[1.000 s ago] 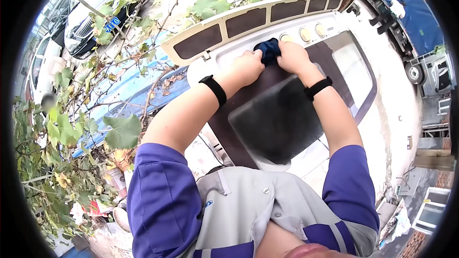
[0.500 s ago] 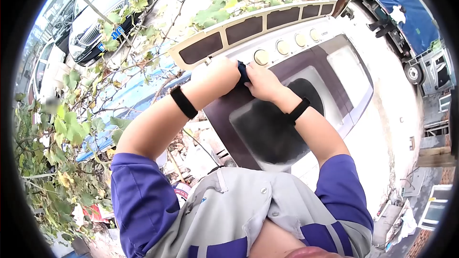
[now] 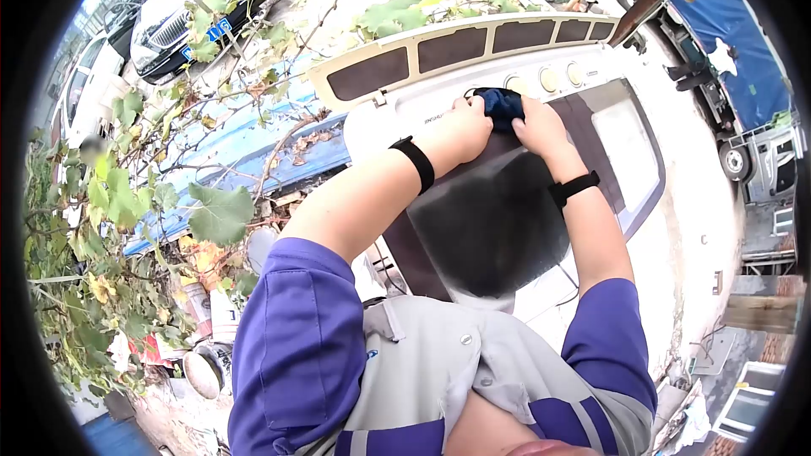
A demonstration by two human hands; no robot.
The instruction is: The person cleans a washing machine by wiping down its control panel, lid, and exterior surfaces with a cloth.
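Note:
A dark blue cloth (image 3: 500, 106) is bunched between my two hands, over the control panel of a twin-tub washing machine (image 3: 587, 110). My left hand (image 3: 470, 124) has its fingers closed on the cloth's left side. On the opposite side, my right hand (image 3: 543, 124) grips it with the thumb toward me. Just behind the cloth are round cream knobs (image 3: 549, 78), at least one of them partly covered. Below my hands lies the machine's dark see-through lid (image 3: 498, 228). Each wrist wears a black band.
A raised cream-framed panel (image 3: 452, 49) runs along the machine's back. Grapevine leaves (image 3: 221, 213) and stems spread on the left, over blue sheeting (image 3: 245, 160). Parked cars (image 3: 182, 21) stand at the upper left, a truck with a blue tarp (image 3: 735, 42) at the upper right. A rusty post (image 3: 655, 0) rises behind.
Both hands have shifted right along the control panel with the cloth. More of the cloth shows between them now, and the leftmost knob is covered.

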